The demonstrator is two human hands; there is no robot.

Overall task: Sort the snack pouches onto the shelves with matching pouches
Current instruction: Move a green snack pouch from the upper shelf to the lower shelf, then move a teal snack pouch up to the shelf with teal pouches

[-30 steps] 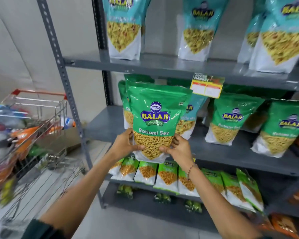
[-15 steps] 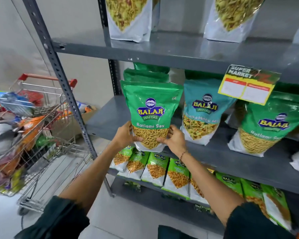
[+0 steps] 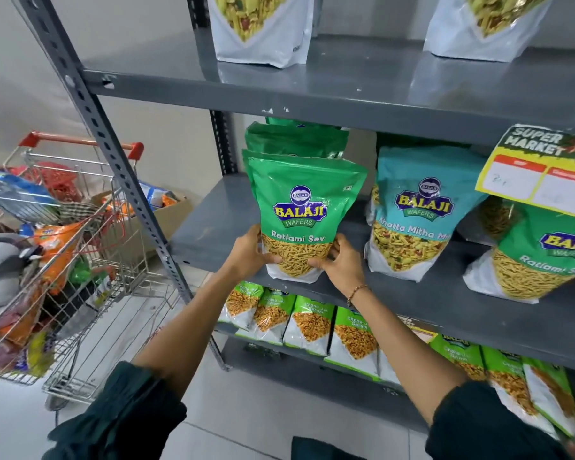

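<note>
Head view: both hands, left hand (image 3: 251,252) and right hand (image 3: 341,262), grip the upright green Ratlami Sev pouch (image 3: 301,214) at twelve o'clock on the grey shelf (image 3: 213,234).

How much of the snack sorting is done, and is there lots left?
Done: green Ratlami Sev pouches already stand in a row on the middle shelf. In hand: the left hand and right hand hold another Ratlami Sev pouch upright in front of them. Left: the shopping cart looks full, and a teal Khatta Mitha pouch sits among the green ones.
</note>
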